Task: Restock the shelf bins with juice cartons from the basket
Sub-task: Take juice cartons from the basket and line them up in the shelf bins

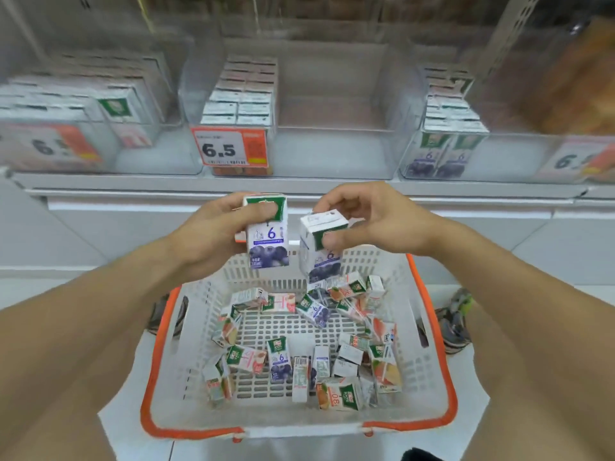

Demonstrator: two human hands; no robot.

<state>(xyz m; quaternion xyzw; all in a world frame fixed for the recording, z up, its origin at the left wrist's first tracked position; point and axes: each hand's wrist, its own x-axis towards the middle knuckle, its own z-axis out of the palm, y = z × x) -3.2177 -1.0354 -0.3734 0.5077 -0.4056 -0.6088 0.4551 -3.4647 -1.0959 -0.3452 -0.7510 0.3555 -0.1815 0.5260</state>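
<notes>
My left hand [213,232] grips an upright blueberry juice carton [268,239] above the basket, with another carton partly hidden behind it. My right hand [366,221] pinches a second blueberry carton [319,251] by its top, tilted slightly. Both cartons hang over the white basket with an orange rim [159,377], which holds several loose cartons [283,357] of blueberry and peach kinds. Above, clear shelf bins hold rows of cartons: a right bin [442,141] with blueberry cartons, a middle bin [239,104] and a left bin [83,104].
The middle bin has open room to the right of its carton row [332,111]. Price tags reading 6.5 [229,148] hang on the bin fronts. A white shelf ledge [299,186] runs below the bins. Shoes [456,321] stand on the floor beside the basket.
</notes>
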